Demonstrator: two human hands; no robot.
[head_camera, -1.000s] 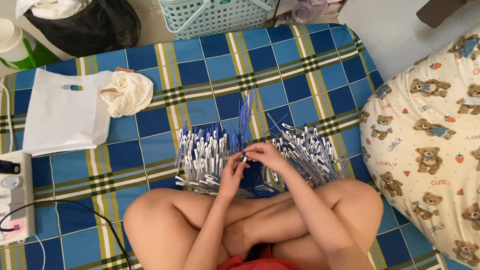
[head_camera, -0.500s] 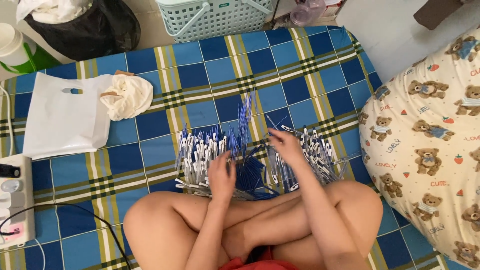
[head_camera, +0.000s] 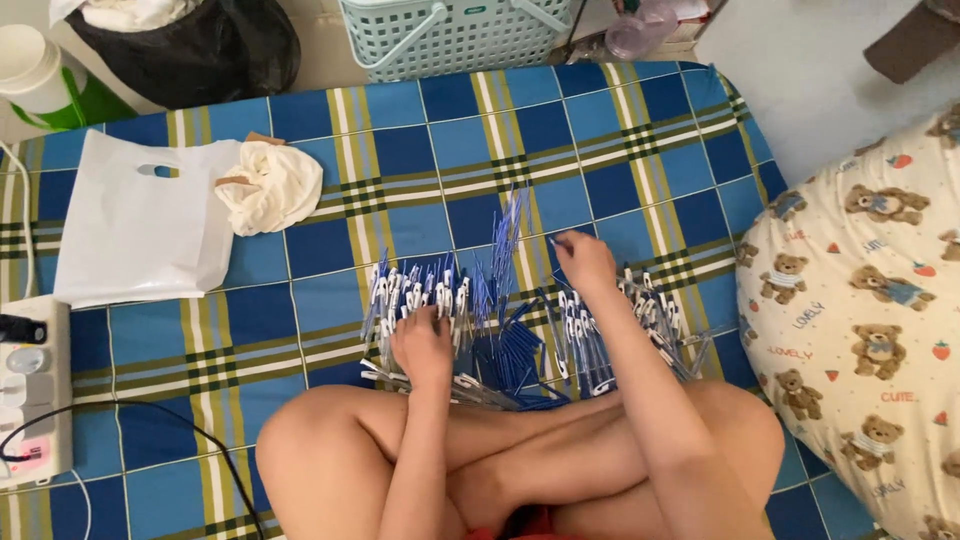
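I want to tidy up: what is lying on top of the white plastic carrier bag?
A crumpled cream cloth overlaps the right edge of the white plastic carrier bag. Whatever the cloth covers is hidden.

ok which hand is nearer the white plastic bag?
Left. The left hand rests on the pen pile, right of the white plastic bag; the right hand is farther right, past the pens.

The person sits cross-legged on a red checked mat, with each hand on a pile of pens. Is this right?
Not quite: the head view shows a blue checked mat, not red. The left hand and right hand do rest on the pen piles.
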